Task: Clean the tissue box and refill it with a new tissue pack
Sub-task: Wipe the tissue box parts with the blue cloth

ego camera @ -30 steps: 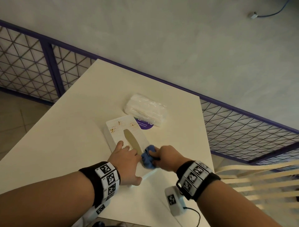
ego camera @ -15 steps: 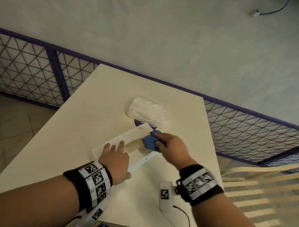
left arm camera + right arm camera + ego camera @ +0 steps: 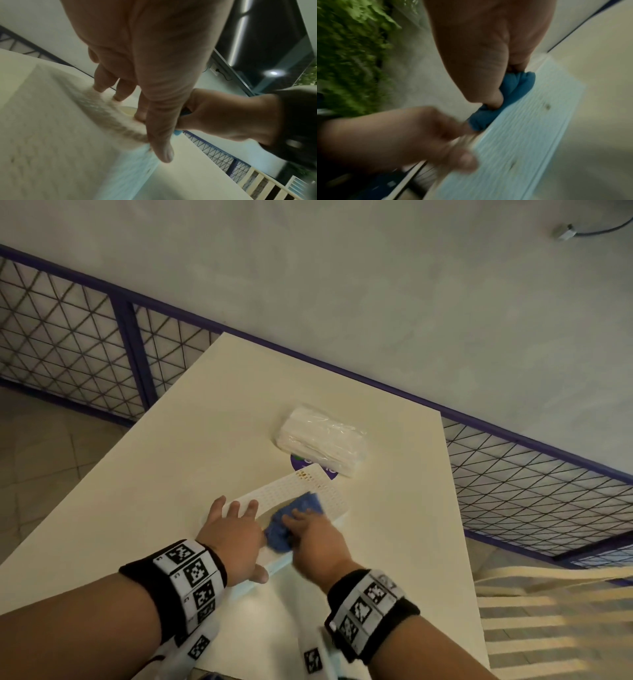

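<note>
Box (image 3: 308,491): lay flat near desk (image 3: 171,474) right edge, just short of pack (image 3: 322,440). Pinned under left hand (image 3: 233,535), fingers straight, against sliding. Rubbed with cloth (image 3: 291,522), bunched in right hand (image 3: 318,539), fingers curled round it.

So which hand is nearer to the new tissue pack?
Right. The right hand holds the blue cloth on the tissue box, just below the tissue pack; the left hand rests on the box's opposite end.
</note>
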Demonstrator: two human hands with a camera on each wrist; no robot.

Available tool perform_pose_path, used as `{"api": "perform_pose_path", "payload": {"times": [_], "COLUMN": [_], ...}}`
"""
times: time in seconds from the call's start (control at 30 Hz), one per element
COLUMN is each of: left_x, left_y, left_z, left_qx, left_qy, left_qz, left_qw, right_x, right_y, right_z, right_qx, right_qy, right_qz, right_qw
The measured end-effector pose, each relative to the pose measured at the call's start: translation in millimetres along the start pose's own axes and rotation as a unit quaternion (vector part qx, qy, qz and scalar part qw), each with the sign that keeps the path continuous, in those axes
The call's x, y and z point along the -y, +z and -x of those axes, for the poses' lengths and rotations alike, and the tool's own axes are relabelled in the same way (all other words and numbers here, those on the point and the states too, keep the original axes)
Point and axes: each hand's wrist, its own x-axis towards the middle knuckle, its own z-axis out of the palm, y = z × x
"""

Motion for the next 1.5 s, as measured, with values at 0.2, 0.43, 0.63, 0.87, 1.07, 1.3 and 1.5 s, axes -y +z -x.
{"api": "perform_pose_path", "payload": {"times": [0.2, 0.43, 0.63, 0.87, 1.07, 1.3, 1.5], "left_x": [6, 0, 19, 35, 37, 37, 38], "left_y": [3, 10, 4, 8, 9, 9, 11], "left_z": [3, 0, -3, -5, -5, -5, -4], "left_qx": [-0.013, -0.038, -0.026, -0.019, -0.027, -0.034, -0.04], "left_qy": [0.015, -0.067, -0.041, -0.011, -0.008, -0.014, -0.007], "left_qz": [0.063, 0.148, 0.152, 0.167, 0.172, 0.184, 0.19], "left_qw": [0.998, 0.986, 0.987, 0.986, 0.985, 0.982, 0.981], "right_x": [-49, -27, -15, -39, -35, -12, -15], "right_y": [-27, -8, -31, -35, -41, -25, -25], "right_z": [0, 4, 9, -32, -41, -60, -48], "right_qx": [-0.001, -0.061, 0.015, 0.008, 0.076, 0.044, 0.091], "right_qy": [0.061, 0.026, -0.006, 0.13, 0.034, 0.092, -0.03], "right_qz": [-0.021, -0.055, -0.111, 0.0, 0.017, 0.038, -0.005], "right_qw": [0.998, 0.996, 0.994, 0.991, 0.996, 0.994, 0.995]}}
